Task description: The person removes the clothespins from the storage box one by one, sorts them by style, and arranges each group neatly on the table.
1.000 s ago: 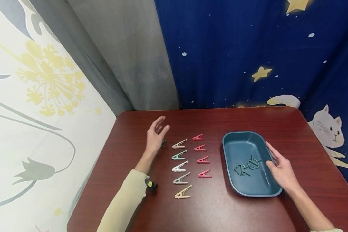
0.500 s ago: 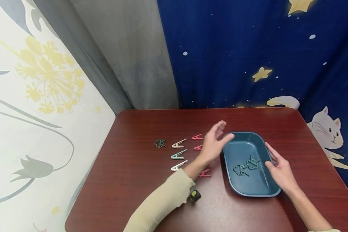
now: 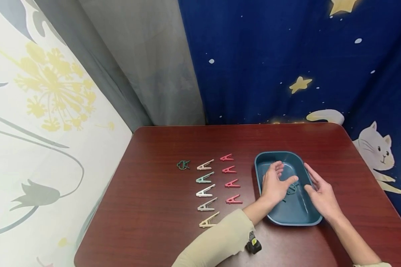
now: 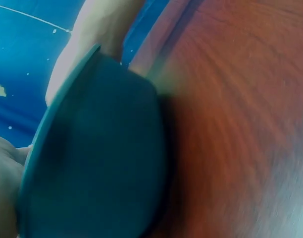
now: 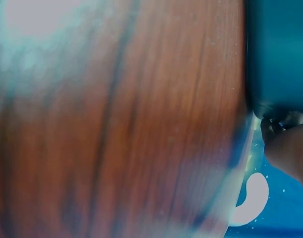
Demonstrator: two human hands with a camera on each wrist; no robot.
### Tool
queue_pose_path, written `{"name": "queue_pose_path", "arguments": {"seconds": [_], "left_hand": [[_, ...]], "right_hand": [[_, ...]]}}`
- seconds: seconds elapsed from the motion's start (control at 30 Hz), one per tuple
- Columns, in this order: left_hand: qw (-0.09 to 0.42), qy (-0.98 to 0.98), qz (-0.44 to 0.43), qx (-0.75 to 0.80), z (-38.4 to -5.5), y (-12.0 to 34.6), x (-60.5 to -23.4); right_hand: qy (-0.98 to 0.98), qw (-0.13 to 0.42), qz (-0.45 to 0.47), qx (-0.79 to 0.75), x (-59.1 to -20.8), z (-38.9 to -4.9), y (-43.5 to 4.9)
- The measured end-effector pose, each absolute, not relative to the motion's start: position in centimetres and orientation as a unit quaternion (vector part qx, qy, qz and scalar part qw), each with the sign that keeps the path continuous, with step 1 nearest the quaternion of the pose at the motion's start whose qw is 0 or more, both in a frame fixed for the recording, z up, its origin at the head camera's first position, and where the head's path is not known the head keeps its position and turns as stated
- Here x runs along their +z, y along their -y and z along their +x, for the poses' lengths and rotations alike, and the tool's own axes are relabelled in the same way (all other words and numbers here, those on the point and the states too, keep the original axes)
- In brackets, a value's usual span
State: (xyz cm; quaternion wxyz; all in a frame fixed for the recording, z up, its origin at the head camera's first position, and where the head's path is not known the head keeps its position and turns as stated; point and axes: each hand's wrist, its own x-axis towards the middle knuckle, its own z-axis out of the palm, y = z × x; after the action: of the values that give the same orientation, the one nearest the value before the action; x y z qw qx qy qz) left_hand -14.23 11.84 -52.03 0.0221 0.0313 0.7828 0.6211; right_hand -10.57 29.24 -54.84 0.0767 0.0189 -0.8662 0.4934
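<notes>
A blue-green rectangular tray (image 3: 295,211) lies on the right half of the table. My right hand (image 3: 325,196) holds its right side, thumb at the rim and fingers along the outer wall. Over the tray hovers my left hand (image 3: 273,187), fingers loosely bent and thumb spread, with nothing visible between them. Under its thumb shows a green, round-outlined clip (image 3: 291,189) on the tray floor; the hand covers most of what lies around it. A similar green clip (image 3: 183,165) lies on the table at the left. The tray's outer wall (image 4: 102,148) fills much of the left wrist view.
Left of the tray stands a column of several pink clothes pegs (image 3: 232,183). Beside it runs a column of white, green, grey and yellow pegs (image 3: 205,191). The yellow peg (image 3: 207,221) lies close to my left sleeve. A blue curtain (image 3: 270,66) hangs behind the table.
My left hand has moved right, from beside the lone green clip across the pegs to over the tray. My right hand stays on the tray's side.
</notes>
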Motion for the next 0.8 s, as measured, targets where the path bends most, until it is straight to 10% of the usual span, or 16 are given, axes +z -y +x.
{"name": "queue_pose_path", "arguments": {"seconds": [0.43, 0.8], "left_hand": [[0.065, -0.895, 0.014, 0.441, -13.6, -13.1, -52.6], [-0.003, -0.963, 0.121, 0.240, -13.5, -13.3, -53.3]], "right_hand": [[0.852, 0.097, 0.041, 0.513, -54.9, -10.4, -29.1], [0.848, 0.105, 0.046, 0.518, -55.1, -10.4, -29.2]]}}
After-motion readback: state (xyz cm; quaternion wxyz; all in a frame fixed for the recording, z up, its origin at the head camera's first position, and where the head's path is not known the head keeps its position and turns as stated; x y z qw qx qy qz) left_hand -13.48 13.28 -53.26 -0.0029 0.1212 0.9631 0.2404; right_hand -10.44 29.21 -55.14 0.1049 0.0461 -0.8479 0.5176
